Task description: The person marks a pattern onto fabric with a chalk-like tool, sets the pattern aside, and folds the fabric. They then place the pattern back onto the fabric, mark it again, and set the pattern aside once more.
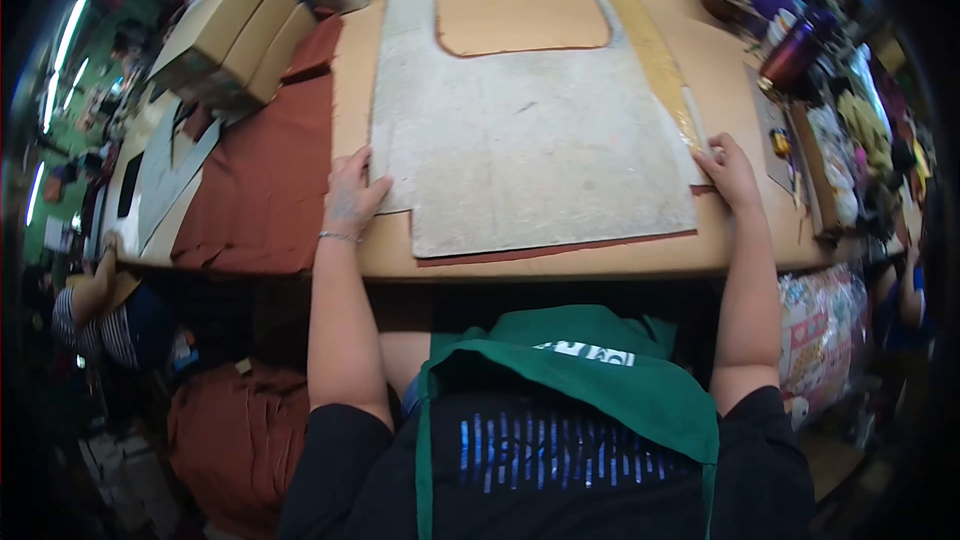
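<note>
A pale grey, worn cardboard pattern (530, 145) with a U-shaped cut-out at its far side lies on the table, with yellow tape along its right arm. Beneath it, reddish-brown fabric (560, 252) peeks out along the near edge and around the cut-out. At the pattern's left edge, my left hand (352, 192) has its thumb on the board and its fingers along the side. My right hand (730, 168) pinches the right edge near the end of the tape. What the fingers do under the board is hidden.
Folded reddish-brown fabric (265, 175) lies to the left, with cardboard boxes (225, 35) behind it. Bottles (795, 45) and small tools (785, 155) sit at the right of the table (520, 10). More fabric (240, 440) is piled below left. Another person's arm (95, 285) shows at far left.
</note>
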`<state>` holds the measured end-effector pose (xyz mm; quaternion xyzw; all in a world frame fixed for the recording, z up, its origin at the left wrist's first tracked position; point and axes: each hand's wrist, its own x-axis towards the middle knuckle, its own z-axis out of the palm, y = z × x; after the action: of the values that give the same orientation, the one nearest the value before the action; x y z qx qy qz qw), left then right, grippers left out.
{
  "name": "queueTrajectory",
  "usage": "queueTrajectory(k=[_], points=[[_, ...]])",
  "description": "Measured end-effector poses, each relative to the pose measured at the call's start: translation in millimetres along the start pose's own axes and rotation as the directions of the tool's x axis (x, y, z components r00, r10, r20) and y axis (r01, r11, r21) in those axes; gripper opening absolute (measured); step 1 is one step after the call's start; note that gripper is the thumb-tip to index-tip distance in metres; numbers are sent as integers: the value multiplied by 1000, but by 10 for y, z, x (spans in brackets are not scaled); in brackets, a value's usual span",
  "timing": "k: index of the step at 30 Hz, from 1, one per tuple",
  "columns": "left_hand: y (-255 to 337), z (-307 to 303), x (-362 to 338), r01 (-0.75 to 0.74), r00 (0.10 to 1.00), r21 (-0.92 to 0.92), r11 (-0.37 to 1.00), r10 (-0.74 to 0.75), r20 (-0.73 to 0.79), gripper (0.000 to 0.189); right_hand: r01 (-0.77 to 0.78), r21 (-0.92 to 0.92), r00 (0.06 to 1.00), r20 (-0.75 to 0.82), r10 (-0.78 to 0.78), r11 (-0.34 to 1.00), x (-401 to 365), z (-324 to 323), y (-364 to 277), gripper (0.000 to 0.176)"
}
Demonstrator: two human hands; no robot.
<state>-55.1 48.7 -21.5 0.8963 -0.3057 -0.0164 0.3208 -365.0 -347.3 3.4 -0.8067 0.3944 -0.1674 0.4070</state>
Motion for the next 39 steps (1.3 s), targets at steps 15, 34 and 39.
queueTrajectory(k=[15, 34, 39], points=[[-14, -46, 20, 34, 996, -129, 991, -23, 87, 57, -22, -329, 996, -84, -6, 944, 28, -17, 27, 39], [-290, -268, 2, -285, 957, 288, 914, 290, 27, 53, 30, 999, 999, -30, 23, -12, -198, -452, 1006, 24], [-317, -233, 10, -252, 965, 294, 922, 261, 9, 51, -31, 990, 999, 25, -46, -136, -444, -222, 732, 27]])
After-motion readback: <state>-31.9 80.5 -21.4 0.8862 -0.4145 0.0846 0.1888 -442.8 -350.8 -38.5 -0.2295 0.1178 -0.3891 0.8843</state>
